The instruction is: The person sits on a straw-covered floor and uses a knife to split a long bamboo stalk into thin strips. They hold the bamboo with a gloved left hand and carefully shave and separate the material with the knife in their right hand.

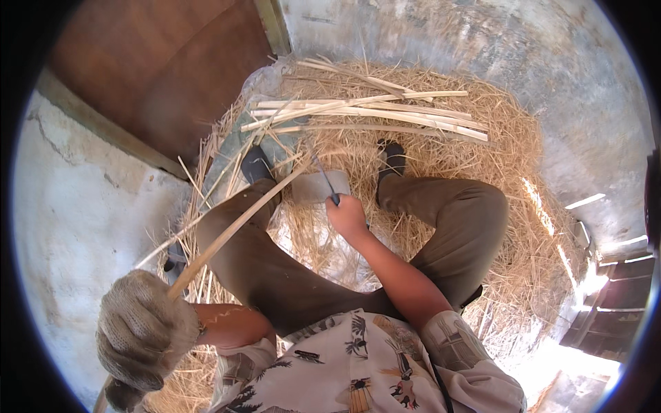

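Observation:
My left hand [146, 329], in a knitted work glove, is closed around a long pale bamboo strip [237, 226]. The strip slants up and away across my left thigh, its far end beside a knife [323, 172]. Bare, my right hand [348, 217] grips the knife by its dark handle, with the thin blade pointing away from me and slightly left. Whether blade and strip touch I cannot tell. Beneath the blade, between my feet, lies a pale flat block [308, 188]. Beyond my feet several split bamboo strips [385, 113] are piled crosswise.
Shavings [509, 138] cover the floor around my legs. More thin strips [200, 199] lie at the left by my leg. A brown door panel [158, 76] stands at the far left, and a weathered plaster wall [454, 34] curves behind the pile. Sunlight falls at the right.

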Motion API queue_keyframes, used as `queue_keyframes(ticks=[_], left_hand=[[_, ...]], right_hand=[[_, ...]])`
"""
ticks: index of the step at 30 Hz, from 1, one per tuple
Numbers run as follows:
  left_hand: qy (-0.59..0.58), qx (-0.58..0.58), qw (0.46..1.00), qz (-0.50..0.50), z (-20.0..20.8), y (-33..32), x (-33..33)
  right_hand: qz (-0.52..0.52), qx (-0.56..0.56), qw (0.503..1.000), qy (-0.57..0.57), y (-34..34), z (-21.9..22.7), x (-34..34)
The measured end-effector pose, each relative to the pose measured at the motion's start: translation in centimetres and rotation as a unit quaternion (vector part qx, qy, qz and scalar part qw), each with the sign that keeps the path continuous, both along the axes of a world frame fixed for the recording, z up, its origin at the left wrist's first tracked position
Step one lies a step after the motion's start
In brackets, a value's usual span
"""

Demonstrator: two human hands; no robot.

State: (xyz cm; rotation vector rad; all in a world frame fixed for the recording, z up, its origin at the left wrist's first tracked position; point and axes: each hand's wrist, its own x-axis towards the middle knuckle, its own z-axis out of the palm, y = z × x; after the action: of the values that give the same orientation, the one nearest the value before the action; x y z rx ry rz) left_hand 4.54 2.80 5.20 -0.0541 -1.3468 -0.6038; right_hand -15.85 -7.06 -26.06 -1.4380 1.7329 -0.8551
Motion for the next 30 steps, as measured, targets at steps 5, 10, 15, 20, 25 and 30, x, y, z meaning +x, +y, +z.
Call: queue_keyframes(ticks=[5, 10, 15, 20, 25, 30], left_hand=[[0.057, 0.043, 0.997, 0.027, -0.1, 1.0, 0.0], [0.077, -0.01, 0.995, -0.062, -3.9, 1.5, 5.3], [-0.092, -0.064, 0.985, -0.134, -0.8, -3.0, -1.3], [-0.104, -0.092, 0.983, -0.122, -0.7, -2.0, -1.2], [-0.02, -0.058, 0.995, -0.083, -1.4, 0.3, -0.7], [-0.037, -0.041, 0.997, -0.056, -1.1, -0.5, -1.3]], right_hand=[[0.137, -0.154, 0.978, 0.042, 0.5, 3.6, 0.9], [-0.004, 0.103, 0.993, 0.06, -0.2, -1.8, -0.4], [-0.026, 0.049, 0.998, -0.008, -0.4, -2.3, -0.1], [0.097, -0.037, 0.994, 0.025, 0.4, 4.9, 0.6], [-0.07, 0.122, 0.988, 0.067, -0.9, -1.4, -1.0], [-0.02, 0.109, 0.993, 0.043, -1.1, 0.3, -1.3]])
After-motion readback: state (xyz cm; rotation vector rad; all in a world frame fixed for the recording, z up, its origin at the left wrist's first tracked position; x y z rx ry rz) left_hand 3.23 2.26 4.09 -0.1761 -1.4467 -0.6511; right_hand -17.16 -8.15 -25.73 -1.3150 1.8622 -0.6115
